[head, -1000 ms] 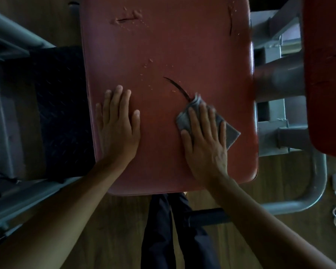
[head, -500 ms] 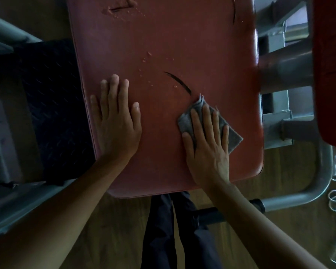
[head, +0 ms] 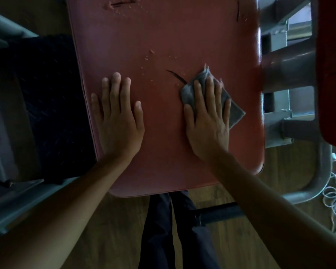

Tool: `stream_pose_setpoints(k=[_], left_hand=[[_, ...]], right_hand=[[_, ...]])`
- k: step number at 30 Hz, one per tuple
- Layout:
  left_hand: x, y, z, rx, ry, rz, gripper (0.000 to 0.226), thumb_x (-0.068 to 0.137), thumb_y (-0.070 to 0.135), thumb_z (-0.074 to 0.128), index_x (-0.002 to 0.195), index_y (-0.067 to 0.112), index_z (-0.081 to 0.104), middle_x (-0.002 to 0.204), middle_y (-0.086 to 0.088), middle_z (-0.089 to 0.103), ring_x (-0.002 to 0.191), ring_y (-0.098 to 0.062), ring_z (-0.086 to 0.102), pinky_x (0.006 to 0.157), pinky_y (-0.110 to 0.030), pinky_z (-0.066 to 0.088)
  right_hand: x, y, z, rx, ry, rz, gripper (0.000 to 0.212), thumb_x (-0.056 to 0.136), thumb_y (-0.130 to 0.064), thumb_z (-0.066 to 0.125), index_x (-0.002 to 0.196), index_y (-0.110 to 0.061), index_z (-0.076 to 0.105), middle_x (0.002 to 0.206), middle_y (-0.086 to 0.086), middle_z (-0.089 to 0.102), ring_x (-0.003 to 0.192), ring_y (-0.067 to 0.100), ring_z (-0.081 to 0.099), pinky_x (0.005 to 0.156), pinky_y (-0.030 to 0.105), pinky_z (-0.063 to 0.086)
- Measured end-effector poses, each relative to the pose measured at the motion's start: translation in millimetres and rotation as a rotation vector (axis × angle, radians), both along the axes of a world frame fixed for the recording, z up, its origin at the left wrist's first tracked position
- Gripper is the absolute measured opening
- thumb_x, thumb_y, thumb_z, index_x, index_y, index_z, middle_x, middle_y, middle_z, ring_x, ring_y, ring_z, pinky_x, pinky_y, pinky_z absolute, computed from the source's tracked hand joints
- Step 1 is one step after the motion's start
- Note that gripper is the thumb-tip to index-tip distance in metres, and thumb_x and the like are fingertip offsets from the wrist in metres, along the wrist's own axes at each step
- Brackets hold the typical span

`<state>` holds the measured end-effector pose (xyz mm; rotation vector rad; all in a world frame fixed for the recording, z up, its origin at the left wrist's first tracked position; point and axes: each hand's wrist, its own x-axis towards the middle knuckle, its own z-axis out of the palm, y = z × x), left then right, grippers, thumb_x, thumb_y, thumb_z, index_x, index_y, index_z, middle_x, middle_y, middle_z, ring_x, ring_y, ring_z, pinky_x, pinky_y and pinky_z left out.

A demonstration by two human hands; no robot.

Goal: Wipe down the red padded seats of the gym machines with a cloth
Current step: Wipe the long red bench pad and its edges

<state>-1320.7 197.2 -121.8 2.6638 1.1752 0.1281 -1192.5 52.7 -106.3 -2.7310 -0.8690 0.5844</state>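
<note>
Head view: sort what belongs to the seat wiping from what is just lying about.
In the job: red padded seat; grey cloth; right hand pressing the cloth flat; left hand resting on the seat.
Lying about: white cord on the floor; dark tread plate; grey metal frame.

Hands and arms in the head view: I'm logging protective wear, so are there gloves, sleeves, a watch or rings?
No. The left hand and right hand are ungloved, with no rings showing. Above the wrists nothing is worn as far as the picture reaches: no sleeves, watch or wristbands. The light is dim, so fine marks cannot be told.
</note>
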Motion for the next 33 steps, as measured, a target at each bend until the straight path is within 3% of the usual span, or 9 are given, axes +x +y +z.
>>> stream_pose_setpoints(k=[4, 8, 13, 17, 22, 26, 31, 33], left_hand=[[-1, 0, 0, -0.007, -0.011, 0.008, 0.052, 0.107, 0.033, 0.032, 0.156, 0.014, 0.028, 0.165, -0.007, 0.021, 0.154, -0.026, 0.012, 0.124, -0.052, 0.011], [-1, 0, 1, -0.007, -0.002, 0.003, 0.053, 0.108, 0.033, 0.030, 0.156, 0.014, 0.027, 0.165, -0.007, 0.021, 0.154, -0.026, 0.012, 0.124, -0.052, 0.010], [-1, 0, 1, -0.009, -0.024, 0.004, 0.052, 0.107, 0.033, 0.032, 0.156, 0.014, 0.029, 0.165, -0.007, 0.022, 0.154, -0.027, 0.013, 0.124, -0.051, 0.009], [-1, 0, 1, 0.000, -0.018, 0.001, 0.052, 0.108, 0.033, 0.030, 0.156, 0.014, 0.028, 0.165, -0.006, 0.022, 0.154, -0.026, 0.013, 0.125, -0.050, 0.008], [-1, 1, 1, -0.002, -0.033, 0.000, 0.052, 0.107, 0.033, 0.032, 0.155, 0.014, 0.029, 0.165, -0.007, 0.023, 0.154, -0.027, 0.014, 0.124, -0.050, 0.009], [-1, 2, 0, -0.003, -0.030, 0.003, 0.051, 0.107, 0.034, 0.032, 0.155, 0.015, 0.030, 0.165, -0.005, 0.023, 0.154, -0.026, 0.014, 0.125, -0.049, 0.009], [-1, 4, 1, -0.057, -0.075, 0.000, 0.052, 0.107, 0.034, 0.035, 0.154, 0.014, 0.032, 0.165, -0.006, 0.024, 0.154, -0.026, 0.014, 0.125, -0.047, 0.007], [-3, 5, 3, -0.098, -0.073, -0.011, 0.054, 0.106, 0.035, 0.035, 0.156, 0.014, 0.029, 0.165, -0.006, 0.021, 0.154, -0.025, 0.011, 0.125, -0.047, 0.004]], right_hand=[[-17, -31, 5, -0.006, -0.002, 0.135, 0.056, 0.106, -0.045, 0.028, 0.158, -0.029, 0.014, 0.167, -0.004, 0.004, 0.153, 0.015, -0.004, 0.124, 0.047, 0.001], [2, -1, 0, 0.006, 0.012, -0.021, 0.057, 0.105, -0.046, 0.026, 0.158, -0.031, 0.011, 0.167, -0.002, -0.001, 0.153, 0.017, -0.009, 0.124, 0.047, -0.003], [-21, -26, 3, 0.005, 0.002, 0.098, 0.056, 0.105, -0.047, 0.025, 0.158, -0.032, 0.014, 0.167, -0.003, 0.001, 0.153, 0.016, -0.007, 0.124, 0.047, -0.001], [-6, 0, -1, 0.019, 0.010, -0.068, 0.056, 0.106, -0.045, 0.026, 0.158, -0.031, 0.012, 0.167, -0.001, -0.001, 0.153, 0.018, -0.008, 0.124, 0.047, -0.004], [-24, -25, 1, 0.048, -0.010, 0.084, 0.054, 0.105, -0.045, 0.029, 0.157, -0.032, 0.019, 0.167, -0.002, 0.004, 0.153, 0.018, -0.004, 0.124, 0.048, 0.001], [-6, 5, -3, 0.055, 0.012, -0.070, 0.055, 0.106, -0.046, 0.027, 0.158, -0.032, 0.016, 0.167, -0.002, 0.002, 0.153, 0.019, -0.006, 0.124, 0.048, -0.003], [-22, -20, -2, 0.059, -0.006, 0.067, 0.054, 0.106, -0.045, 0.029, 0.157, -0.032, 0.019, 0.167, -0.002, 0.005, 0.153, 0.018, -0.004, 0.124, 0.047, -0.001], [-3, -6, -4, 0.061, -0.005, 0.016, 0.053, 0.106, -0.046, 0.027, 0.157, -0.034, 0.018, 0.167, -0.003, 0.003, 0.153, 0.018, -0.005, 0.124, 0.047, -0.003]])
